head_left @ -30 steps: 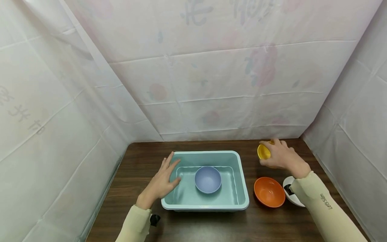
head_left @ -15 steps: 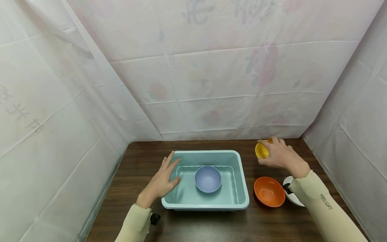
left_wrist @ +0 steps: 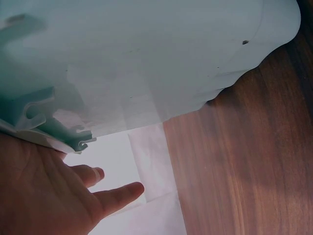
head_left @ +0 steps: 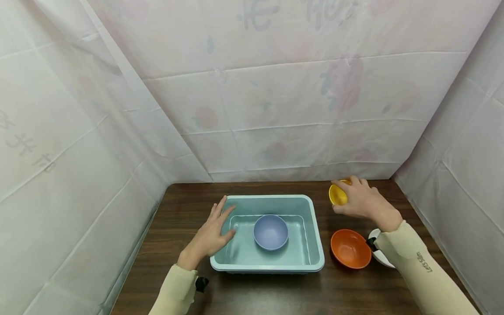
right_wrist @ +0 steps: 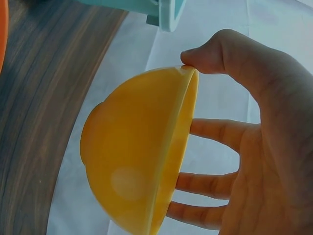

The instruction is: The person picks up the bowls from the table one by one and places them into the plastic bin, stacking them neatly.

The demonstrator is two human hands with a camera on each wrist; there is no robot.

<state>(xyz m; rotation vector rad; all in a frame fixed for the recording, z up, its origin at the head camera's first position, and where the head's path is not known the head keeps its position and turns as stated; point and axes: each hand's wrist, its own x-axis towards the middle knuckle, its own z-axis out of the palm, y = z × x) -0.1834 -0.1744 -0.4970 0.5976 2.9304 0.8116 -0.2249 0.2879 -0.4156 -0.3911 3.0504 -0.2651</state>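
Note:
My right hand (head_left: 364,199) holds a yellow bowl (head_left: 337,195) by its rim, beyond the orange bowl (head_left: 351,249). In the right wrist view, the thumb lies at the upper edge of the yellow bowl (right_wrist: 137,142), fingers reaching to its inner side; the bowl is tipped sideways. A light teal plastic basin (head_left: 269,268) stands mid-table, with a lavender-blue bowl (head_left: 271,232) upright on its floor. My left hand (head_left: 210,234) lies at the basin's left rim, fingers stretched and spread. The left wrist view shows this hand (left_wrist: 54,191) against the rim of the basin (left_wrist: 146,58).
A white dish (head_left: 383,258) sits right of the orange bowl, partly hidden by the right sleeve (head_left: 417,258). White printed sheeting (head_left: 275,109) encloses the dark wooden table (head_left: 173,227) at the back and both sides.
My right hand has shifted slightly left and farther back with the yellow bowl. The left hand, basin, and other bowls look the same.

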